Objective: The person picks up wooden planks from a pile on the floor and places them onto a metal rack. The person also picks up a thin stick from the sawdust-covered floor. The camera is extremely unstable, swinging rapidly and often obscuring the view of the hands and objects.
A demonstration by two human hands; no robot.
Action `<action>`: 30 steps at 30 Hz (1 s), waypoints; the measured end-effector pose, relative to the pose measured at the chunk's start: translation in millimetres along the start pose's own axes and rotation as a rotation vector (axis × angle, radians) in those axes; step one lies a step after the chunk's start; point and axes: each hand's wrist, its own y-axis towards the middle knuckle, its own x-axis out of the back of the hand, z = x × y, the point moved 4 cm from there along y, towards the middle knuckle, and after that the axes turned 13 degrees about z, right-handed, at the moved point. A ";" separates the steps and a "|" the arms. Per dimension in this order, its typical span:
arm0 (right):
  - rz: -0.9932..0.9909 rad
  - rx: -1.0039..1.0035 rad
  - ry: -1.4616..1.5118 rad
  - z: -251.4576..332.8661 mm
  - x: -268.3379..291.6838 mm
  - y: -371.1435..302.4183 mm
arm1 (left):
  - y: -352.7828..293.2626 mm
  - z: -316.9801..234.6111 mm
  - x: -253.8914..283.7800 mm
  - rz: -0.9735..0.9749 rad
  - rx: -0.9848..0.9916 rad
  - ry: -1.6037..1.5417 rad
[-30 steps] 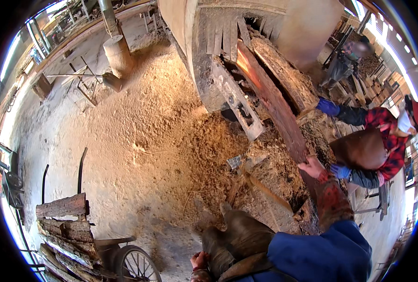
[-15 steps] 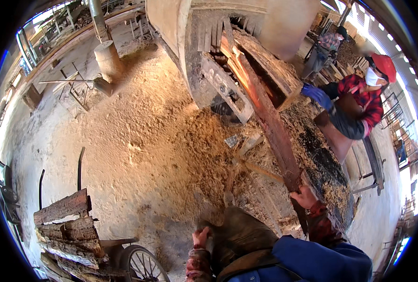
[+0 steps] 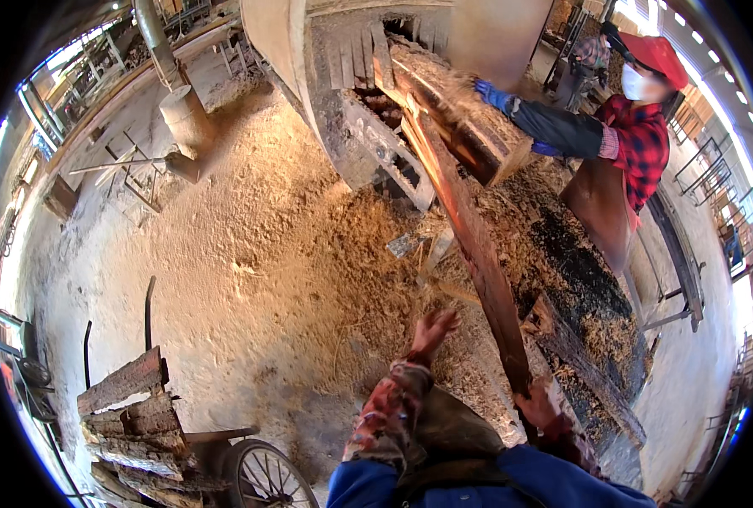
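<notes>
A long bark-edged wood slab (image 3: pixel 484 258) slants from the saw machine toward me, its far end pale and freshly cut. My right hand (image 3: pixel 543 407) is closed around its near end. Off to the slab's left, my left hand (image 3: pixel 432 333) reaches forward over the sawdust, fingers apart and holding nothing. Beside the slab's far part lies a thick squared log (image 3: pixel 505 146). A co-worker in a red cap and checked shirt (image 3: pixel 639 161) stands at the right, one blue-gloved hand (image 3: pixel 496 96) at the log's top; the other glove is partly hidden.
Another rough slab (image 3: pixel 588 372) lies on the dark, sawdust-covered bed to my right. Bark-covered offcuts (image 3: pixel 135 423) are stacked on a spoke-wheeled cart (image 3: pixel 266 478) at lower left. A sawdust heap (image 3: pixel 258 220) spreads over the floor; a round stump (image 3: pixel 187 118) stands beyond.
My left hand has risen forward from beside my apron and spread. The slab and my right hand have come nearer me. The co-worker has stepped closer and stretched an arm over the log.
</notes>
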 end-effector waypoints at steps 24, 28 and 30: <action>0.608 -0.365 0.223 -155.7 -12.6 -50.8 | -36.4 28.0 -73.5 -0.075 -0.132 -0.155; 0.851 -0.279 0.143 -131.4 -24.3 -4.5 | -95.2 36.9 -38.1 -0.291 -0.283 -0.212; 0.872 -0.289 0.142 -114.3 -26.1 5.8 | -105.0 26.5 -28.5 -0.323 -0.295 -0.160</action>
